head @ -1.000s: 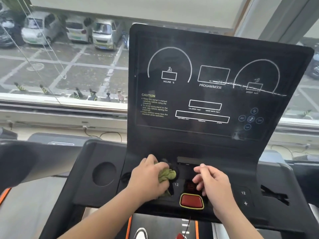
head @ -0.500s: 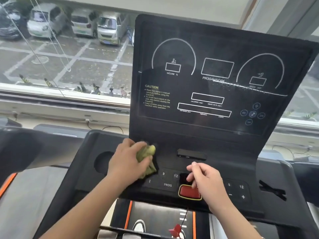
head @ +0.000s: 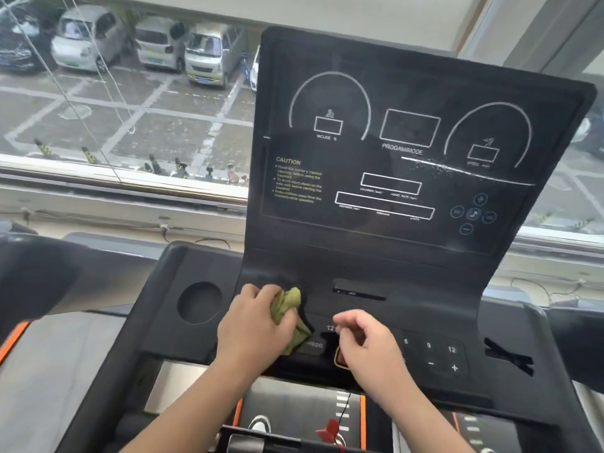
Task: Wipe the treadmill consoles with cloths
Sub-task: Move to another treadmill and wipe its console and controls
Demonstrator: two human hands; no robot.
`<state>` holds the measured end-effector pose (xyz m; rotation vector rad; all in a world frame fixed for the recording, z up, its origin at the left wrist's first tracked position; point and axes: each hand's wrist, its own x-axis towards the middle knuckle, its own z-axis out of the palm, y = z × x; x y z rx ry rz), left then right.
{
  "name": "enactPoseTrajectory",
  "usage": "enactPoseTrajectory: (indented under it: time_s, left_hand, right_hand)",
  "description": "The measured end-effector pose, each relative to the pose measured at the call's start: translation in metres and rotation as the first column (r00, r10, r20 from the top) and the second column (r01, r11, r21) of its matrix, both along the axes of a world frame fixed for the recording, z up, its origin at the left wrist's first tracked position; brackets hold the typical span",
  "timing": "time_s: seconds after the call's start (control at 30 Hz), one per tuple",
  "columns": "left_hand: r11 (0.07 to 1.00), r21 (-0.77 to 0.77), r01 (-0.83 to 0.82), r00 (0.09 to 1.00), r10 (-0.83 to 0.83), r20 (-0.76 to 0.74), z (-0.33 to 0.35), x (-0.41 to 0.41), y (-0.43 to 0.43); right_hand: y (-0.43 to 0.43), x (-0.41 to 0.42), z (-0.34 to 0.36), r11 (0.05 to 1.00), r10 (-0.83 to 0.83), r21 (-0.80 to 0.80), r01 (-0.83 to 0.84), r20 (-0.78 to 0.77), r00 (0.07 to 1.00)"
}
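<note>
A black treadmill console [head: 408, 165] with white dial outlines and a yellow caution text stands upright in front of me. My left hand [head: 255, 325] grips a bunched green cloth [head: 287, 308] and presses it on the lower left of the console's button panel. My right hand [head: 369, 344] hovers with loosely curled fingers over the red stop button [head: 340, 358], most of which it hides, and holds nothing.
A round cup holder [head: 199, 302] sits left of the cloth. Number and plus/minus keys [head: 441, 358] lie to the right. A red safety clip [head: 330, 429] hangs on a cord below. A window behind looks on parked cars [head: 88, 37].
My left hand slid the cloth leftward across the lower panel, from near the middle toward its left side. My right hand stayed over the stop button, its fingers curling more.
</note>
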<state>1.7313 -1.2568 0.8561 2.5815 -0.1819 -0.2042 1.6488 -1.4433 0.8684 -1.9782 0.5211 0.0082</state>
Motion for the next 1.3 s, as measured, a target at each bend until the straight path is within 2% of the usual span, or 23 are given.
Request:
enactPoseTrajectory:
  time_s: [0.07, 0.1, 0.2, 0.27, 0.33, 0.37, 0.43, 0.6, 0.77, 0.83, 0.93, 1.03, 1.13, 1.2, 1.3]
  left_hand:
    - [0.996, 0.066, 0.062, 0.998, -0.06, -0.028, 0.002, -0.004, -0.017]
    - [0.994, 0.056, 0.092, 0.995, -0.089, -0.05, 0.003, -0.008, -0.027]
    - [0.976, -0.11, 0.187, 0.97, -0.201, -0.138, 0.002, -0.014, -0.054]
    - [0.94, -0.272, 0.205, 0.942, -0.265, -0.208, 0.008, -0.015, -0.069]
    - [0.877, -0.473, 0.087, 0.906, -0.267, -0.328, 0.014, -0.016, -0.079]
    - [0.849, -0.528, 0.029, 0.884, -0.269, -0.383, 0.015, -0.017, -0.084]
    - [0.841, -0.541, -0.001, 0.867, -0.269, -0.42, 0.014, -0.022, -0.094]
    - [0.876, -0.474, 0.091, 0.946, -0.225, -0.234, 0.009, -0.036, -0.119]
    - [0.849, -0.509, 0.145, 0.931, -0.291, -0.22, 0.018, -0.045, -0.134]
    - [0.848, -0.515, 0.128, 0.933, -0.279, -0.228, 0.021, -0.046, -0.137]
    - [0.851, -0.517, 0.093, 0.931, -0.259, -0.259, 0.023, -0.047, -0.137]
    - [0.861, -0.507, 0.046, 0.94, -0.209, -0.27, 0.025, -0.047, -0.135]
    - [0.866, -0.499, 0.028, 0.946, -0.185, -0.268, 0.029, -0.045, -0.132]
    - [0.862, -0.507, 0.019, 0.951, -0.172, -0.257, 0.031, -0.044, -0.13]
    - [0.85, -0.527, 0.006, 0.955, -0.161, -0.25, 0.032, -0.044, -0.128]
  right_hand:
    - [-0.004, -0.003, 0.003, 0.999, 0.053, -0.011, -0.053, 0.004, 0.999]
    - [-0.006, -0.006, 0.005, 0.99, 0.136, -0.035, -0.136, -0.001, 0.991]
    - [-0.01, -0.017, 0.007, 0.893, 0.407, -0.17, -0.417, -0.092, 0.909]
    - [-0.012, -0.025, 0.002, 0.826, 0.428, -0.306, -0.474, -0.207, 0.88]
    - [-0.015, -0.031, -0.005, 0.77, 0.342, -0.48, -0.419, -0.243, 0.908]
    - [-0.019, -0.033, -0.01, 0.738, 0.293, -0.574, -0.355, -0.201, 0.935]
    - [-0.034, -0.037, -0.02, 0.708, 0.238, -0.668, -0.228, -0.079, 0.968]
    - [-0.096, -0.051, -0.037, 0.691, 0.086, -0.721, -0.039, 0.029, 0.996]
    - [-0.177, -0.056, -0.036, 0.753, -0.263, -0.625, 0.206, 0.001, 0.965]
    - [-0.184, -0.051, -0.035, 0.753, -0.336, -0.598, 0.275, 0.01, 0.942]
    - [-0.161, -0.045, -0.042, 0.635, -0.249, -0.746, 0.202, 0.049, 0.967]
    - [-0.119, -0.043, -0.042, 0.656, -0.048, -0.749, 0.088, 0.075, 0.996]
    - [-0.107, -0.048, -0.041, 0.7, 0.155, -0.712, -0.058, 0.072, 0.985]
    - [-0.128, -0.051, -0.039, 0.714, 0.155, -0.698, -0.059, 0.075, 0.985]
    - [-0.178, -0.053, -0.04, 0.673, -0.039, -0.735, 0.078, 0.07, 0.997]
